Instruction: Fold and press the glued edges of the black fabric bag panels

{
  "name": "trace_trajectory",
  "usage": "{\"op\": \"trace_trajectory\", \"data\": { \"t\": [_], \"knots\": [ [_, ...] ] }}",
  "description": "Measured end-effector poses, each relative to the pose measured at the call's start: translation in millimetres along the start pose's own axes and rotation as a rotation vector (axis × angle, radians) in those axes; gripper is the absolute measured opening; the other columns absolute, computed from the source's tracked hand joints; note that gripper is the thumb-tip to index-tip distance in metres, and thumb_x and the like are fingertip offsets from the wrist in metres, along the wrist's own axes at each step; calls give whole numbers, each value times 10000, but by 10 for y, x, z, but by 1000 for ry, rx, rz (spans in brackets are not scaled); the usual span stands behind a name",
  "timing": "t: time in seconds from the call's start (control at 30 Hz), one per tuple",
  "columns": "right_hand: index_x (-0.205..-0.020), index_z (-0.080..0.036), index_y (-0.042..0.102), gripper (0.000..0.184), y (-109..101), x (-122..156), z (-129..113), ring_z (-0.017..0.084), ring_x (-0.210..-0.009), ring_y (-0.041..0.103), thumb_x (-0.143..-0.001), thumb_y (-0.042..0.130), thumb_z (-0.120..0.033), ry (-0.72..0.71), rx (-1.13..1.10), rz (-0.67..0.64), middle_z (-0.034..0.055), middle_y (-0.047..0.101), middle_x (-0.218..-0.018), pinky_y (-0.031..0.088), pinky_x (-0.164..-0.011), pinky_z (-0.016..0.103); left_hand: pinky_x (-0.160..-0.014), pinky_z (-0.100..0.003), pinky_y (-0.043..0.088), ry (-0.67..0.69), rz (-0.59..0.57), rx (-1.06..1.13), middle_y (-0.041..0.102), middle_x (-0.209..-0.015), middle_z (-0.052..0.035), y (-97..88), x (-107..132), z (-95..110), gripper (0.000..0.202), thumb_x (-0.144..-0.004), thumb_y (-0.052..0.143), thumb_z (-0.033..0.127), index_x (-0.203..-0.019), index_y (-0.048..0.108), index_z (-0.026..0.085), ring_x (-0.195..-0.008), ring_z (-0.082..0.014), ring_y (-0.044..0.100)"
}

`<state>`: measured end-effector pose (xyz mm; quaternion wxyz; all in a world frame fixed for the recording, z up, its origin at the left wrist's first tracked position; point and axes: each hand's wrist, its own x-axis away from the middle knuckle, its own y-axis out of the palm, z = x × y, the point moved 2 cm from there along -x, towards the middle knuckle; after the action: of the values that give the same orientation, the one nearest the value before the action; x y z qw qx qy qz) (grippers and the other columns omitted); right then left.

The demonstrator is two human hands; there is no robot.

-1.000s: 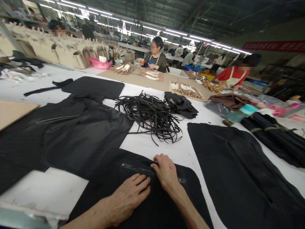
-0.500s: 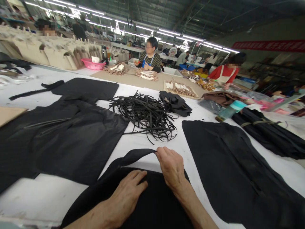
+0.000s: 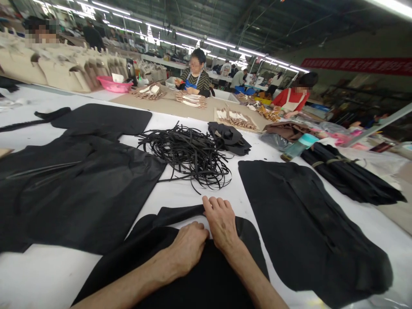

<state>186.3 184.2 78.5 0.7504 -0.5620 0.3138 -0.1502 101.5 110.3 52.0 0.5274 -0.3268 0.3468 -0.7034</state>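
Observation:
A large black leather-like panel [image 3: 206, 270] lies in front of me at the near edge of the table. My right hand [image 3: 220, 221] grips the end of a wide black strip [image 3: 180, 213] that curves along the panel's far edge. Just left of it, my left hand [image 3: 189, 244] is closed with curled fingers on the panel's far edge; its fingertips are partly hidden. White tabletop shows through the gap between strip and panel. Beyond my hands sits a tangled heap of thin black strips [image 3: 189, 156].
Black panels lie left [image 3: 80, 193] and right [image 3: 302, 214]. Behind the heap are folded black pieces [image 3: 230, 139]. A bottle with a turquoise lid [image 3: 299, 148] and a tied black bundle [image 3: 350, 171] lie at right. Co-workers [image 3: 196, 75] sit across the table beside a pink basket [image 3: 114, 84].
My left hand has moved right and forward, and its fingers have curled onto the panel's edge beside my right hand. The strip's held end has shifted slightly left. The view has swung slightly right.

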Motion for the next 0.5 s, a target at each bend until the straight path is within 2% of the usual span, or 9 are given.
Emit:
{"op": "trace_trajectory", "data": {
  "t": [0.07, 0.13, 0.23, 0.3, 0.4, 0.5],
  "knots": [
    [-1068, -178, 548, 306, 61, 93, 23, 234, -955, 495, -792, 557, -46, 67, -32, -51, 83, 581, -1066, 352, -812, 353, -726, -345, 481, -14, -6, -23, 630, -863, -79, 1, 21, 2, 247, -817, 365, 76, -828, 600, 153, -833, -227, 578],
    [-1068, -188, 551, 295, 44, 237, 25, 224, -1008, 491, -814, 524, -39, 95, -137, -81, 75, 562, -1136, 356, -855, 346, -727, -334, 475, -16, -8, -41, 627, -869, -63, -5, 37, -17, 232, -831, 377, 94, -831, 598, 163, -838, -218, 570],
    [-1119, -219, 526, 304, -13, 497, 25, 185, -925, 535, -851, 497, -78, 92, -370, -148, 38, 593, -1067, 389, -807, 306, -731, -307, 464, -5, -10, -57, 618, -888, -41, -12, 38, -60, 193, -843, 408, 123, -876, 589, 180, -838, -194, 559],
    [-1092, -229, 538, 295, -10, 646, 37, 183, -856, 551, -844, 497, -74, 75, -435, -193, 23, 611, -981, 394, -768, 308, -728, -294, 456, 7, -10, -71, 611, -878, -27, -9, 34, -81, 171, -844, 425, 132, -883, 581, 190, -824, -182, 551],
    [-946, -223, 586, 254, 63, 768, 71, 189, -759, 543, -840, 455, -32, 80, -360, -231, 16, 595, -826, 370, -698, 325, -736, -306, 442, 19, 0, -111, 593, -854, -19, -12, 63, -115, 149, -842, 430, 124, -839, 562, 192, -800, -181, 527],
    [-833, -220, 582, 238, 150, 798, 103, 187, -736, 521, -848, 438, -31, 95, -308, -256, 9, 560, -764, 342, -674, 326, -770, -332, 418, 22, 15, -157, 573, -853, -23, -79, 184, -227, 179, -856, 390, 106, -823, 544, 190, -812, -188, 497]
  ]
}}
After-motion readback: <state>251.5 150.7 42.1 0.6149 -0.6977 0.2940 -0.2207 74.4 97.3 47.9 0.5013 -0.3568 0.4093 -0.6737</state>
